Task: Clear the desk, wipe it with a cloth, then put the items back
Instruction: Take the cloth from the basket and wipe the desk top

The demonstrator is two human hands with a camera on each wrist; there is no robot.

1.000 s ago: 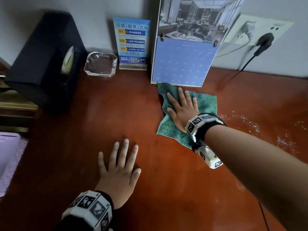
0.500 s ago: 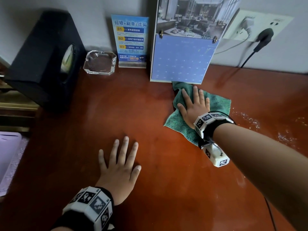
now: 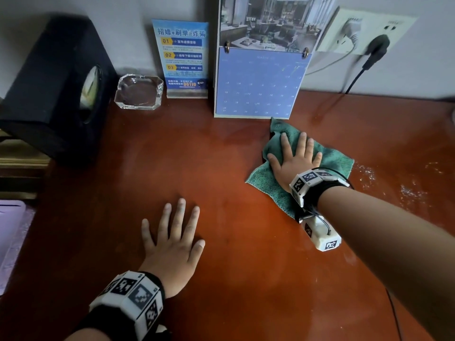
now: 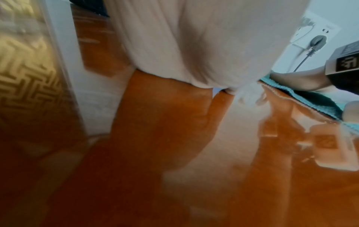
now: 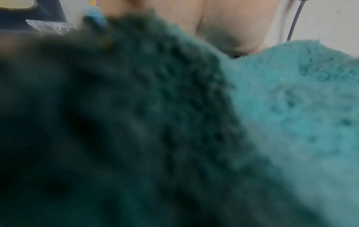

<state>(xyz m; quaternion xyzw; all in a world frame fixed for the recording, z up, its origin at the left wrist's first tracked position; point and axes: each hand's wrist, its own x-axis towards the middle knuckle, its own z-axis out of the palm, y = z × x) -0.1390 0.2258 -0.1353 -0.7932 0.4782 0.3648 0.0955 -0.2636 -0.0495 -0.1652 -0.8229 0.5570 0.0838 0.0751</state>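
A green cloth (image 3: 334,161) lies on the red-brown desk (image 3: 221,168), just in front of the blue desk calendar (image 3: 258,82). My right hand (image 3: 294,159) presses flat on the cloth with straight, spread fingers. The cloth (image 5: 291,107) fills the right wrist view, blurred. My left hand (image 3: 173,236) rests flat on the bare desk nearer to me, fingers straight, holding nothing. In the left wrist view my left palm (image 4: 194,38) lies over the glossy desk (image 4: 174,169), with the cloth (image 4: 320,101) at the right.
Along the back wall stand a black box (image 3: 54,89), a glass ashtray (image 3: 139,92) and a blue sign card (image 3: 183,57). A wall socket (image 3: 364,33) holds a black plug with its cable. Water droplets (image 3: 403,183) speckle the desk right of the cloth.
My right hand has slid the cloth to the right along the calendar's front. The left hand has stayed flat in place.
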